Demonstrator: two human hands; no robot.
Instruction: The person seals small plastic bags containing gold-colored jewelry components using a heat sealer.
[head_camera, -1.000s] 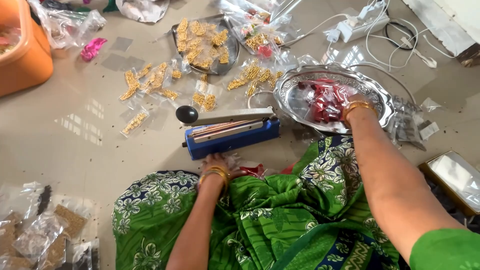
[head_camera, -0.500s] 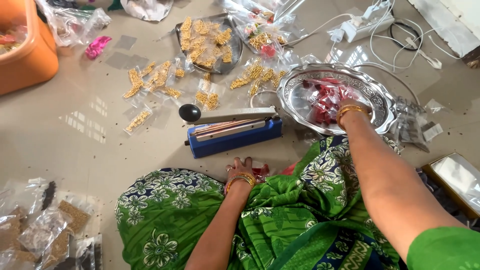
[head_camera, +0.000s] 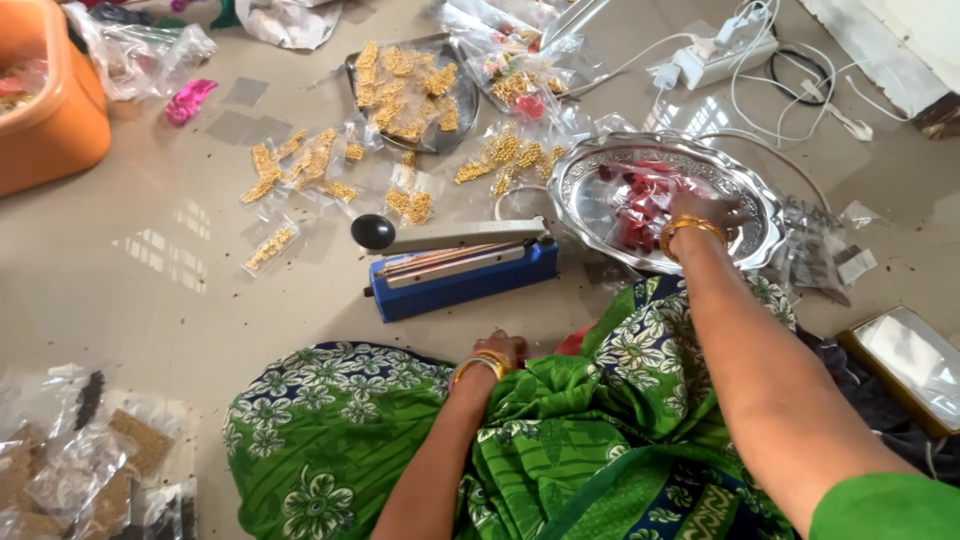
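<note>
A smooth beige tiled floor (head_camera: 150, 300) fills nearly the whole view, speckled with small dark crumbs. Daylight falls on it from somewhere out of frame, leaving pale, window-like reflections at the left (head_camera: 165, 250) and a brighter glare near the top right. In the upper right corner runs the foot of a white wall (head_camera: 900, 30). A white power strip (head_camera: 725, 50) with looping white cables (head_camera: 800, 90) lies on the floor just before it
</note>
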